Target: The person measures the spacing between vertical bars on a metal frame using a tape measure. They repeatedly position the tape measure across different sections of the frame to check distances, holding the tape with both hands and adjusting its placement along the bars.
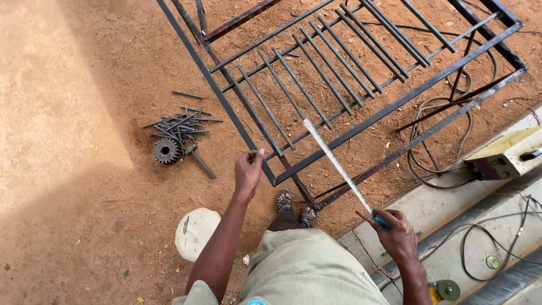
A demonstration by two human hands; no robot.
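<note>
Head view, looking straight down on red earth. Left hand point(248, 169), centre of the frame: fingers closed, pinching a short thin metal rod point(255, 151) just at the near corner of the metal grille frame point(395, 104). Right hand point(398, 234), lower right: closed around the blue-ended grip of a long pale measuring strip point(336, 164), which slants up and left across the frame's near bars. Grille frame: dark steel, rectangular, lying flat across the upper middle and right, with loose flat bars point(316, 85) laid side by side inside it. Sandalled feet point(295, 208) stand just below its near corner. Pile of short rods point(180, 127), left of centre, with a toothed gear point(166, 151) touching its lower edge. Pale round stone point(196, 232), lower centre-left. Cables point(435, 147) coil on the ground at right, passing under the frame. Boxy yellow-topped machine point(505, 155) sits on a concrete ledge point(429, 209) at the right edge. Containers: none told apart.
</note>
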